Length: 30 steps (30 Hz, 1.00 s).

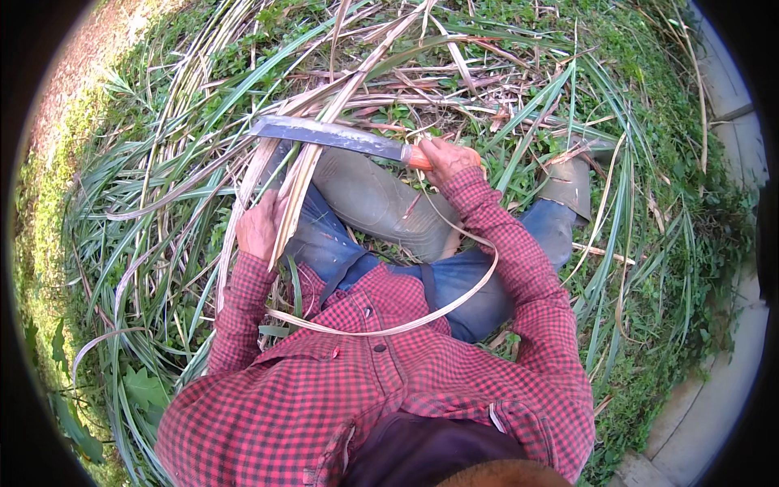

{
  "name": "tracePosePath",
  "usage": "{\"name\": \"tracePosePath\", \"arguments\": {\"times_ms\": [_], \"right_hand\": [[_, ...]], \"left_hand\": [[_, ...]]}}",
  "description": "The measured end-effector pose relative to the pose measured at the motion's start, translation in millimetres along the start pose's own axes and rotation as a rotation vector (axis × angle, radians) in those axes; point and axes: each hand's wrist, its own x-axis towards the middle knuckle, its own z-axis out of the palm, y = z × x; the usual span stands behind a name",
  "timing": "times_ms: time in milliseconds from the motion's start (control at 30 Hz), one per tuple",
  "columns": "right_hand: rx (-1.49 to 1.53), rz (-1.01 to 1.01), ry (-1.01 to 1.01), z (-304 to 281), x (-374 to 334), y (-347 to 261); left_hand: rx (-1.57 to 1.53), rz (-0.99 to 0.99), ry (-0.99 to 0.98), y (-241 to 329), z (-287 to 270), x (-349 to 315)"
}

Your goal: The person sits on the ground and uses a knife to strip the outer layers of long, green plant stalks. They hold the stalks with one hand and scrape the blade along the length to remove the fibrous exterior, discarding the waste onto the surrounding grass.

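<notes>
My right hand (450,161) is closed around the orange handle of a machete (341,136), its long blade pointing left. The blade lies across some long dry leaves (302,180) near its tip. Lower down, my left hand (258,229) is closed on those tan, strap-like leaves, which slant up and away over my leg. A thin pale strip (398,327) loops in front of my shirt and rises toward my right forearm; where its ends are attached, I cannot tell.
I sit on the grass with my legs folded, wearing blue trousers and rubber boots (381,199). Green and dry cut leaves (182,174) lie strewn at the left and ahead. Grey paving slabs (734,325) edge the grass at the right; bare brown soil (101,49) shows far left.
</notes>
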Motion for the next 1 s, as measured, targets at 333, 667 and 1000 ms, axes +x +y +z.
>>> {"name": "tracePosePath", "arguments": {"times_ms": [333, 667, 1000], "right_hand": [[-0.144, 0.132, -0.061, -25.4, 42.8, 82.8], [-0.194, 0.417, -0.144, -33.0, 93.3, 132.9], [-0.059, 0.778, 0.010, -3.2, 157.2, 154.2]], "left_hand": [[-0.013, -0.111, -0.109, 30.9, -3.1, 8.2], [-0.079, -0.133, -0.094, 33.0, -4.3, 13.2], [-0.107, -0.152, -0.170, 34.5, 11.1, 10.2]]}}
